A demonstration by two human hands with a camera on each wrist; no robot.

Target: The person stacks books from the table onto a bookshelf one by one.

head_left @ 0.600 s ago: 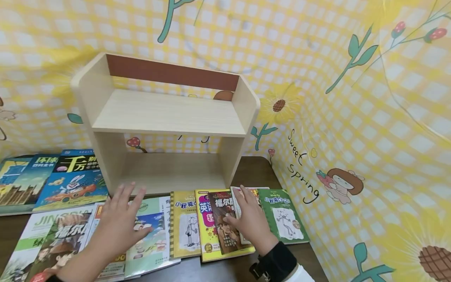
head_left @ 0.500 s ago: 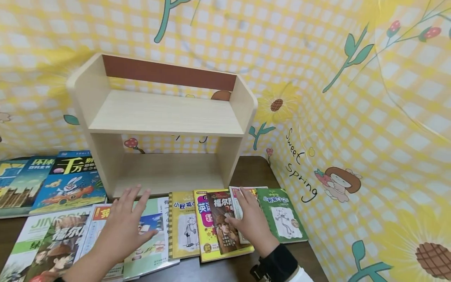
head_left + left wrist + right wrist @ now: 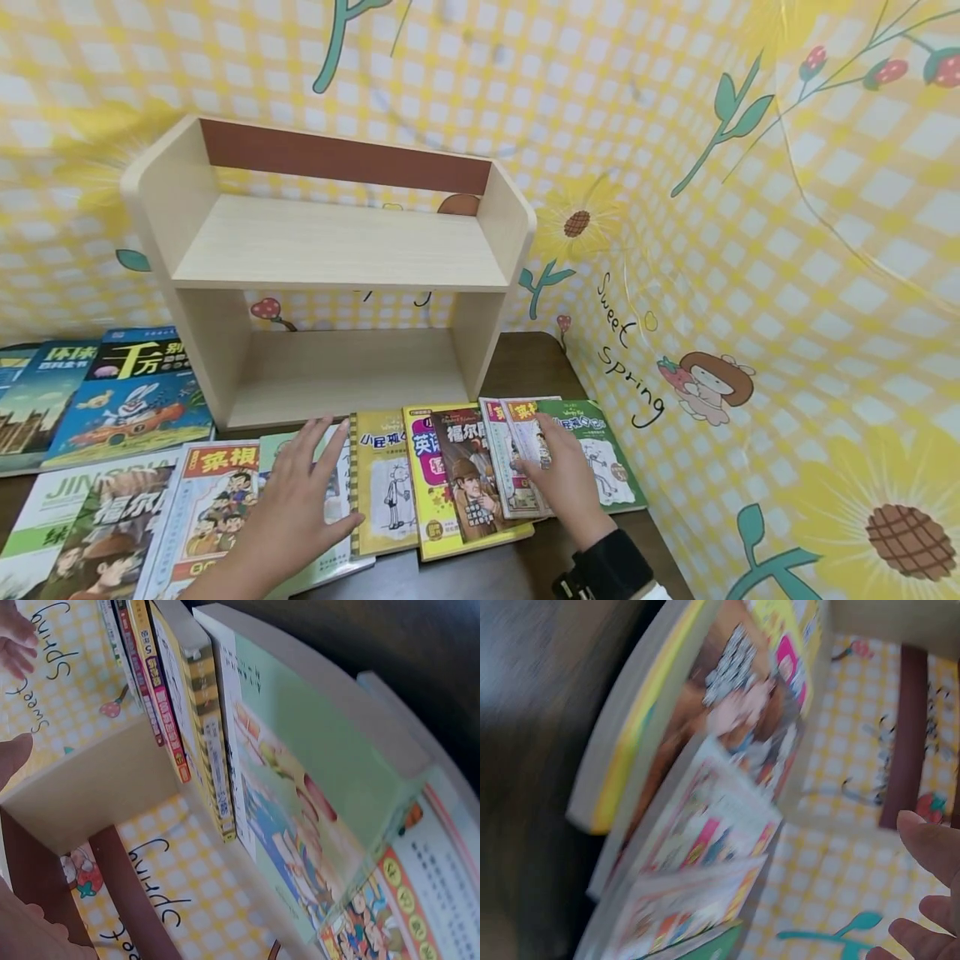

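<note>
Change since half a second ago: right hand (image 3: 564,479) now pinches the thin white comic book (image 3: 528,433), its edge lifted off the row on the worktop (image 3: 525,367). Left hand (image 3: 296,500), fingers spread flat, has slid right onto the green book (image 3: 339,492). Shelf (image 3: 337,242) untouched.

Left hand (image 3: 300,492) spread flat; right hand (image 3: 564,482) curled (pinching).
</note>
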